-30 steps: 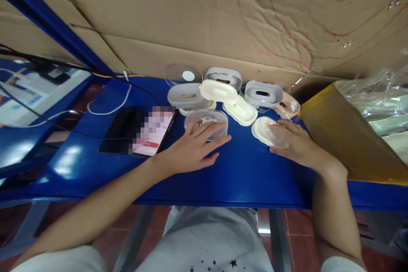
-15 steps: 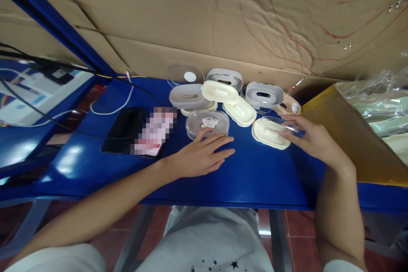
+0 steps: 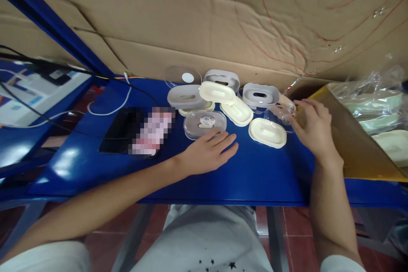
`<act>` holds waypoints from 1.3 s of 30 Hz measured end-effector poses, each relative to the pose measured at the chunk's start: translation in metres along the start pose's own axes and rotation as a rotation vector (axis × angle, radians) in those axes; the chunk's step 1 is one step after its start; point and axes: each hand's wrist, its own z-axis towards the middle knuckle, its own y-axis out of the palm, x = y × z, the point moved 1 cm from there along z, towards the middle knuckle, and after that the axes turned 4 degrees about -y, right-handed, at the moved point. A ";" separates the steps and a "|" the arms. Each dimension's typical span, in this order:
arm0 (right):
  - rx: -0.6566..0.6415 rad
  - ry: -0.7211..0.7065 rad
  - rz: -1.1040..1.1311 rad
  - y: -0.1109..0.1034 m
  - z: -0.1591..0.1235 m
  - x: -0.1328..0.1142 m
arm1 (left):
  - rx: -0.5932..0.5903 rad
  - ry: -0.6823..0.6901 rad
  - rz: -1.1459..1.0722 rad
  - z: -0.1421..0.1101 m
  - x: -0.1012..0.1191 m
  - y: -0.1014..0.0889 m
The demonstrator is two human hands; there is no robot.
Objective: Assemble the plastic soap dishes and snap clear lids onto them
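My left hand (image 3: 208, 151) lies flat on the blue table (image 3: 242, 174), fingers spread, just in front of a clear oval lid with a round sticker (image 3: 204, 123). My right hand (image 3: 310, 129) is raised at the table's right end, its fingers closed on a clear plastic lid (image 3: 280, 114). A cream oval tray (image 3: 267, 132) sits bare on the table, to the left of that hand. Behind lie more cream trays (image 3: 237, 111) and grey oval cases (image 3: 260, 94).
A black phone with a lit screen (image 3: 138, 129) lies at the left, white and black cables behind it. A yellow cardboard box (image 3: 357, 144) with bagged parts stands at the right. A cardboard wall backs the table.
My right hand lifted the clear lid off the cream tray and carried it back and to the right. My left hand slid off the stickered lid onto the table.
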 end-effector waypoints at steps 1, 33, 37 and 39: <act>-0.027 -0.034 0.052 0.001 0.000 -0.007 | -0.041 -0.015 0.058 0.010 0.003 0.004; -0.659 -0.160 0.348 0.019 -0.016 -0.054 | -0.289 -0.324 -0.211 0.123 -0.012 0.023; -0.669 -0.170 0.342 0.017 -0.015 -0.057 | -0.259 -0.424 -0.255 0.167 -0.045 0.039; -0.670 -0.175 0.347 0.016 -0.014 -0.059 | -0.260 -0.458 -0.296 0.177 -0.055 0.047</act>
